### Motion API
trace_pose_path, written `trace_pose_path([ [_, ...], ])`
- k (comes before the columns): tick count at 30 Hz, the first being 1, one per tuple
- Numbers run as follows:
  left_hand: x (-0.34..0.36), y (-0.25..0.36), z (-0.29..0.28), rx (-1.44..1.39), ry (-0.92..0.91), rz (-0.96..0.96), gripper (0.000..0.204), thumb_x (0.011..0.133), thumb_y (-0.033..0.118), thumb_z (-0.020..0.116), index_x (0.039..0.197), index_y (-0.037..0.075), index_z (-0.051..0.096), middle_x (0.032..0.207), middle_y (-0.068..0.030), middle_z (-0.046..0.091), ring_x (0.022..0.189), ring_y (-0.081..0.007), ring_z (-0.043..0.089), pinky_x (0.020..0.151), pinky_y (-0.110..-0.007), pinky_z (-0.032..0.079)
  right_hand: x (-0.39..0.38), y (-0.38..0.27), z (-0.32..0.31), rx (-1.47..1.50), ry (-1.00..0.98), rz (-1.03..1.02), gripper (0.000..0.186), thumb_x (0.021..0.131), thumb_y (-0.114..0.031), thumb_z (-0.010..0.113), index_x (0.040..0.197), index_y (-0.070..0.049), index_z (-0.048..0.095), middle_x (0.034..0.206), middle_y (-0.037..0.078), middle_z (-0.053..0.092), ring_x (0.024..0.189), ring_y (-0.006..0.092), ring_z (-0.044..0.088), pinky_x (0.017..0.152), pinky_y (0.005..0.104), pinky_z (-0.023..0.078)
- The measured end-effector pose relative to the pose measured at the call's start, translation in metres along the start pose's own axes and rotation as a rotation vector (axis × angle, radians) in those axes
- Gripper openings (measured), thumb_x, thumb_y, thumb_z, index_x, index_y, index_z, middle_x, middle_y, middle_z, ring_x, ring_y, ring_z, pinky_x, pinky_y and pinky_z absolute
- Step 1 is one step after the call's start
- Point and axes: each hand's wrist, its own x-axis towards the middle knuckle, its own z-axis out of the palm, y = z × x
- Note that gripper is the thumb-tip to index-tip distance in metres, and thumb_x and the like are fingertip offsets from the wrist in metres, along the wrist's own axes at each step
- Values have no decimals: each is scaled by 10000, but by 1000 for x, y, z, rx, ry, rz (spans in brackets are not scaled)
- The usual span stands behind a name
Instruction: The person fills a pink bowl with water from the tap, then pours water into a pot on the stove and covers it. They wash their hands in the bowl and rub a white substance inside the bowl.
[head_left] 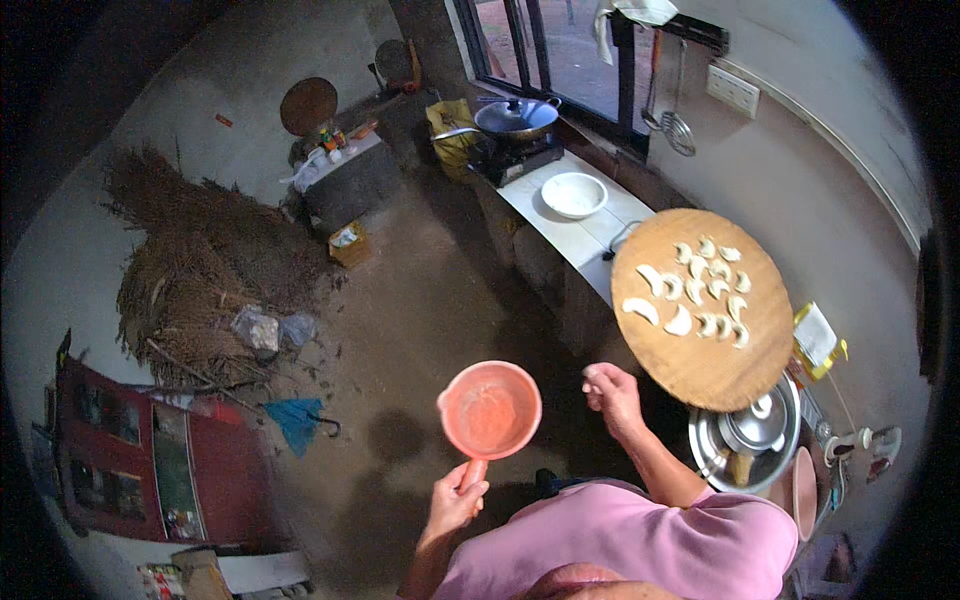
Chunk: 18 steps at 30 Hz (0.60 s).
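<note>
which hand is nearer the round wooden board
Right: the right hand is near the lower-left edge of the wooden board; the left hand, farther left, holds the pink dipper.

No word, number or sign can be read here with certainty. On the far left wall, a small orange-red strip [223, 120] is too small to show whether it carries letters. Some small bottles and jars [333, 142] stand on the far left table [365, 160], and if they have labels, these are too blurred to read. At the near left, a colourful packet [160, 580] seems to have print on it, but its letters cannot be told.
</note>
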Motion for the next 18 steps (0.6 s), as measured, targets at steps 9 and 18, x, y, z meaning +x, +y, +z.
trace_pose_path([
  [9, 215, 98, -167, -51, 103, 114, 387, 884, 86, 669, 1243, -32, 580, 683, 11, 567, 511, -55, 514, 461, -223, 417, 289, -5, 181, 49, -265, 47, 147, 975, -194, 597, 988, -56, 647, 775, -3, 640, 592, 63, 535, 514, 215, 427],
  [18, 438, 239, -288, 88, 101, 26, 378, 872, 64, 653, 1235, -21, 590, 728, 11, 580, 530, -60, 528, 457, -220, 426, 572, -38, 261, 278, -51, 83, 150, 952, -145, 580, 1015, -20, 631, 830, 36, 640, 658, 101, 557, 567, 204, 452],
])
